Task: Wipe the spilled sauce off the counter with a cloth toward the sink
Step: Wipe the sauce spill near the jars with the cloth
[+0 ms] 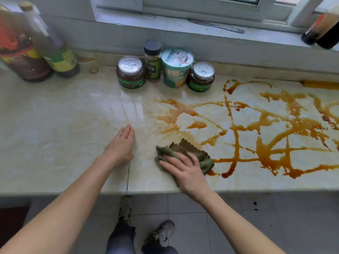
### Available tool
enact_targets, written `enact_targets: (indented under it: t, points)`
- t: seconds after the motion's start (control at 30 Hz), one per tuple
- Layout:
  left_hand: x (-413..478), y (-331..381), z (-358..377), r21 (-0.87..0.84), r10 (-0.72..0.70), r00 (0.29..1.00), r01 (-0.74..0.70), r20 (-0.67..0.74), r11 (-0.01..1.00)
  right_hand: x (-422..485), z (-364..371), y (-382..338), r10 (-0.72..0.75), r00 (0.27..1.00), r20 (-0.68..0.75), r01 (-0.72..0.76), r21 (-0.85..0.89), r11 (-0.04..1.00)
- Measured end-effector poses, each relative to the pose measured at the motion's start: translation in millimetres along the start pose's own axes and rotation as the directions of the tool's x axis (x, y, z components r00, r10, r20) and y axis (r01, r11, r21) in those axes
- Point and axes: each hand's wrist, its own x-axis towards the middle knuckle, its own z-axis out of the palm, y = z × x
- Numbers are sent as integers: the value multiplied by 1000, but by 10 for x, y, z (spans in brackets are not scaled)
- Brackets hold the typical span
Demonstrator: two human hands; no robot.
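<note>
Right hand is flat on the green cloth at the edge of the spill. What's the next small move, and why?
Probably slide the cloth rightward under the right hand into the nearest sauce streaks. The counter left of the cloth shows only faint smears, while thick brown lines lie right of it. The left hand rests on the counter, clear of the path. No sink is in view, so its direction is uncertain.

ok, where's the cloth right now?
Head view: the cloth lies flat on the counter near its front edge, right of centre, pressed under the right hand, at the left edge of the sauce; the left hand rests beside it.
</note>
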Motion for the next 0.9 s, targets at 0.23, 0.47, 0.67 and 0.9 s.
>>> enact_targets:
  t: [0.23,0.47,0.67,0.9]
  points:
    - [10,62,-10,-2,-36,999,36,25,999,76,-5,-35,118,992,-50,-115,69,991]
    - [22,51,-27,-11,-39,998,40,51,999,108,-85,410,124,992,-18,-124,9,992]
    - [11,70,6,-4,-34,999,34,20,999,163,-22,-27,78,991,-113,-67,101,993]
    - [11,54,-25,-19,-34,999,34,39,999,381,-59,256,175,985,-11,-174,38,984]
